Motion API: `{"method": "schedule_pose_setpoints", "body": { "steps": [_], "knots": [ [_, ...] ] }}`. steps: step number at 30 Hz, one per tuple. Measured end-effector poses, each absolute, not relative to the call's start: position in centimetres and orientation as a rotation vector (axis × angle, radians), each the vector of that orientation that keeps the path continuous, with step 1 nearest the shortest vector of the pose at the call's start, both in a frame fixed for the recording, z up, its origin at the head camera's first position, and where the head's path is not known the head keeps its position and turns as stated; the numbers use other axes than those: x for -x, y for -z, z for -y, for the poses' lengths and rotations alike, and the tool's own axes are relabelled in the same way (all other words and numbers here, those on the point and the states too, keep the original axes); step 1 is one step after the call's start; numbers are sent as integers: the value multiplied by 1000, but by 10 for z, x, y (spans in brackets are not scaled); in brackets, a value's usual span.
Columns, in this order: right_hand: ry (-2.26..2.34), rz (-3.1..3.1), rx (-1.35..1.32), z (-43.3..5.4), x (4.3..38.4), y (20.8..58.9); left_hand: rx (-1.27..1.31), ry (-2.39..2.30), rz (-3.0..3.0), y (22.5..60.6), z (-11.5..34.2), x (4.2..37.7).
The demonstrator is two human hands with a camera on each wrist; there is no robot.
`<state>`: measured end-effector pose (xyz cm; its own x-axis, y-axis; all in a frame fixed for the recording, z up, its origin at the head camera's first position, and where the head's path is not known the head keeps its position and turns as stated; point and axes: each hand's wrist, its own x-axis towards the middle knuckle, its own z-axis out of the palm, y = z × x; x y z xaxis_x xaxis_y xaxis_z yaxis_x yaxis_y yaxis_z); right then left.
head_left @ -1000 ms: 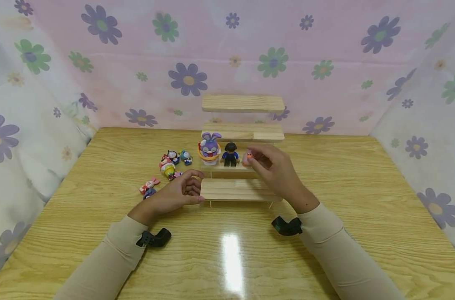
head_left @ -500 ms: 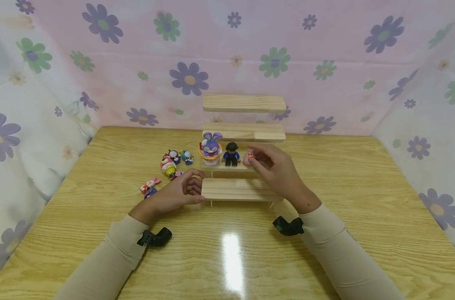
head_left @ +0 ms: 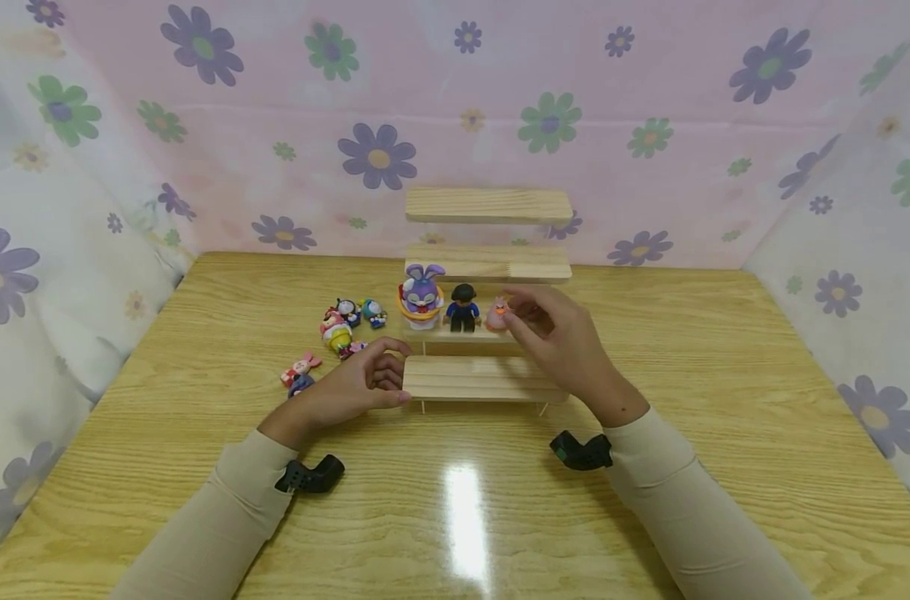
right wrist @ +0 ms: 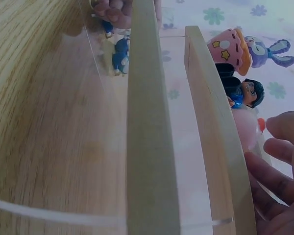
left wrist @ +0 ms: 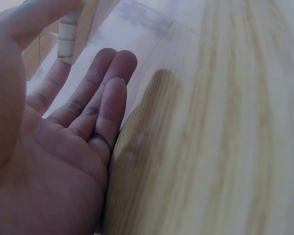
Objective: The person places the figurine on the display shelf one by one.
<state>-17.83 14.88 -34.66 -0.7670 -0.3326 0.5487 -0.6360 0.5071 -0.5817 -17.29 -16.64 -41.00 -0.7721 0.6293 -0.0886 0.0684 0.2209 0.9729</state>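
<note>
On the third level down of a tiered wooden shelf (head_left: 462, 379) stand a purple rabbit figure (head_left: 421, 298), a toy man in black and blue (head_left: 463, 309) and a small pink figure with an orange beak (head_left: 497, 313). My right hand (head_left: 563, 337) is just right of the pink figure, thumb and fingertips loosely bent close to it. Whether a fingertip still touches it I cannot tell. At the lowest board's left end my left hand (head_left: 350, 385) grips it, thumb in front and index finger behind. In the left wrist view the other fingers (left wrist: 112, 105) extend loosely.
Several small figures lie on the table (head_left: 222, 433) left of the shelf, among them a pink one with a yellow cone (head_left: 337, 335) and a red-and-pink one (head_left: 300, 369). Two upper boards (head_left: 488, 204) rise behind. A flowered cloth (head_left: 440, 83) hangs around the table.
My right hand has eased slightly right, off the pink figure, which now shows more fully and stays on the board. My left hand holds its place.
</note>
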Motion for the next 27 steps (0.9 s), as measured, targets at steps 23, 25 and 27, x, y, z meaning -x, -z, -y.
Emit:
{"method": "schedule_pose_setpoints", "body": {
  "steps": [23,25,27],
  "knots": [
    [-948,2241,-715,-212,163,355,-652,-1587,-2029,411,166,174],
    [-938,2249,-706,-218,164,356,-651,-1583,-2035,411,166,174],
    [-950,2267,-686,-222,165,357,-650,-1575,-2042,411,167,174]
  ]
}}
